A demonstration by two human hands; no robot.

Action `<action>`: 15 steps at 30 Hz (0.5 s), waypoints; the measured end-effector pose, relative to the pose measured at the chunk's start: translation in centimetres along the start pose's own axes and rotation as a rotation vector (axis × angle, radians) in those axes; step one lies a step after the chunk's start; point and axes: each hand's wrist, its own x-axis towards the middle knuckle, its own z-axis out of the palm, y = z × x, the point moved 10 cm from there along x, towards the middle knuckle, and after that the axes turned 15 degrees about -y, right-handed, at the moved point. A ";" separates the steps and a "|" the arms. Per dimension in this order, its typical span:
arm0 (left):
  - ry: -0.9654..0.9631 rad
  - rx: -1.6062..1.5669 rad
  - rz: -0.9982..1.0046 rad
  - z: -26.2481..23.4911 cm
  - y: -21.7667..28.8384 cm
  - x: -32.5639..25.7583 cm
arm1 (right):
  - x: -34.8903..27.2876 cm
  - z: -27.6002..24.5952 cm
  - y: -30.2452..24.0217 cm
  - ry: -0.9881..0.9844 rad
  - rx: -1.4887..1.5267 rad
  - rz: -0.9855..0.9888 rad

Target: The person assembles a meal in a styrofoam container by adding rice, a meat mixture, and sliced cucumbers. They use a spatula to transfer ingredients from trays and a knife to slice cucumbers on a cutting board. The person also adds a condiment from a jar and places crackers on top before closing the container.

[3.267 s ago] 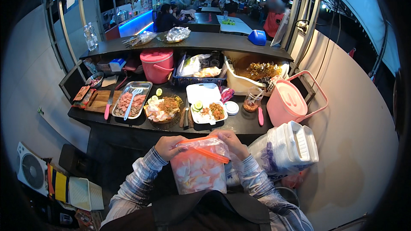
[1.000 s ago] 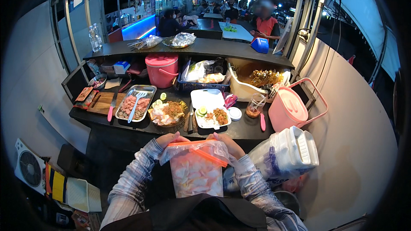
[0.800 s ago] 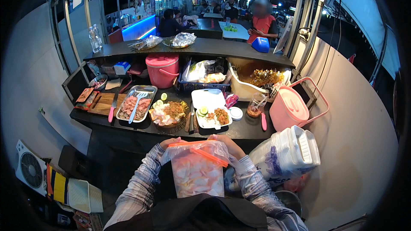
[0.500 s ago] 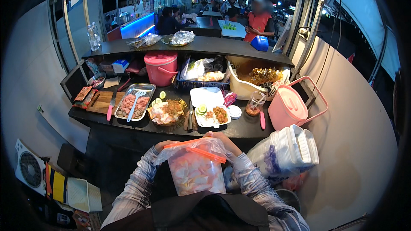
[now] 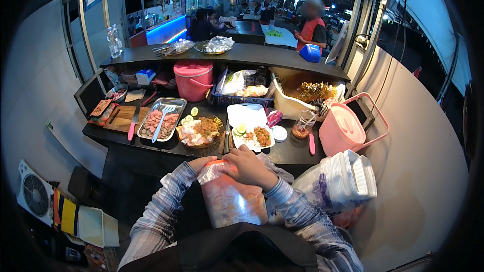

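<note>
Against my apron stands a clear plastic tub (image 5: 234, 204) of pale pink and white crackers, its orange rim (image 5: 219, 162) partly covered by my fingers. My left hand (image 5: 201, 163) grips the rim's left corner. Reaching across the top, my right hand (image 5: 250, 169) has its fingers curled over the rim and the clear plastic there. Some loose clear plastic (image 5: 276, 165) shows behind the right hand. Just beyond on the counter sit an open white foam box (image 5: 247, 113) with rice, cucumber slices and a saucy dish, and a gold-rimmed plate of food (image 5: 201, 132).
A metal tray (image 5: 164, 106) of sliced sausage with a light-blue spatula and a cutting board (image 5: 122, 119) with a pink-handled knife lie left. Right are a glass (image 5: 304, 123), a pink lidded bucket (image 5: 343, 126) and stacked foam boxes (image 5: 348, 174). Across the raised shelf (image 5: 252, 50), a person in red stands.
My right hand has swung left over the tub's top, and the orange strip and loose plastic there are now mostly covered or folded down. My left hand stays at the left corner.
</note>
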 end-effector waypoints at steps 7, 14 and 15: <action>0.146 0.222 0.011 -0.9 1.1 -1.0 | -0.3 1.5 2.0 0.176 0.177 0.050; 0.223 0.751 0.023 -3.5 5.1 -0.5 | -1.5 -0.8 2.0 0.316 0.168 0.024; 0.221 0.817 0.136 -4.1 6.4 -0.7 | -1.9 -1.4 2.6 0.340 0.221 0.039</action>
